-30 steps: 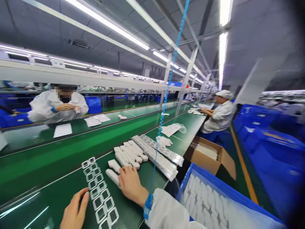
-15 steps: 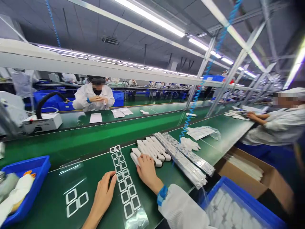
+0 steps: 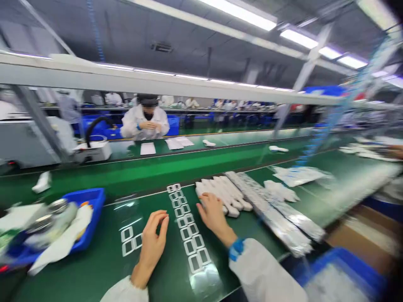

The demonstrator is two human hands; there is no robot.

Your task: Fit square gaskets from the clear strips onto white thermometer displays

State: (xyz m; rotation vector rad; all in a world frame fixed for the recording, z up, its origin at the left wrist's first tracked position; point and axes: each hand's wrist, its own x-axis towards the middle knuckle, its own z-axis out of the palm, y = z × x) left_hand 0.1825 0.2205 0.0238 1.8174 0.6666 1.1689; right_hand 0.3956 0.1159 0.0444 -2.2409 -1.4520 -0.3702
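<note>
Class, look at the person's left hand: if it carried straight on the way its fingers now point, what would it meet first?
Probably the strip of small square frames just past the fingertips of the left hand, though the depth is hard to judge from this view.

My green conveyor bench [image 3: 78, 272]: clear strip of white square frames [image 3: 185, 228], white oblong pieces [image 3: 222, 195], foil-wrapped packs [image 3: 270, 214], white gloves [image 3: 280, 191], blue tray [image 3: 88, 195].
</note>
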